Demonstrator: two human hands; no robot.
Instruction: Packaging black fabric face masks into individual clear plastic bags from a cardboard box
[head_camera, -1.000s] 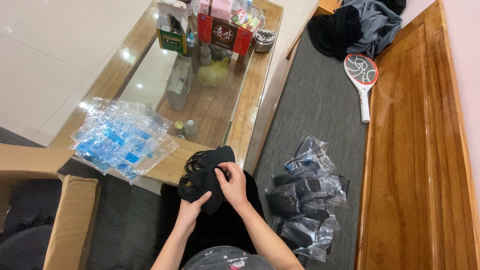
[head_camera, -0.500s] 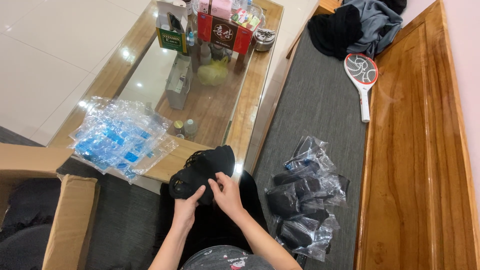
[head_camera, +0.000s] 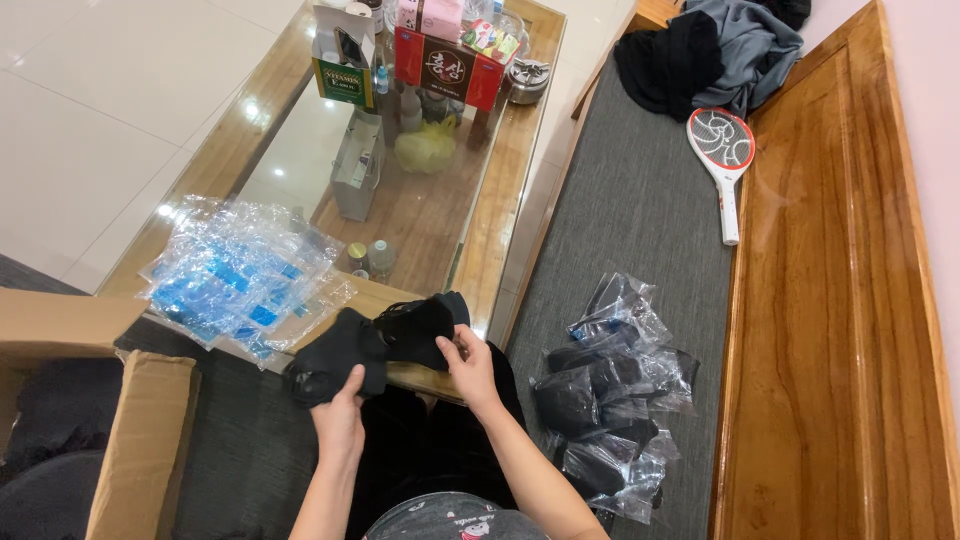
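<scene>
Here black cloth (head_camera: 375, 345) spans both grips.

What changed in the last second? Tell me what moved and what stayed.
The left hand and right hand have drawn apart, spreading the bunched black fabric piece out sideways; both grip it throughout. The pile of clear plastic bags, the bagged black items and the cardboard box stayed put.

Both bare forearms rise from the lower edge and angle toward each other. The left hand (head_camera: 340, 420) shows its back, fingers curled forward in a closed grip, thumb beside them. The right hand (head_camera: 470, 365) sits slightly higher and just beside it, fingers pinched closed, wrist bent inward.
</scene>
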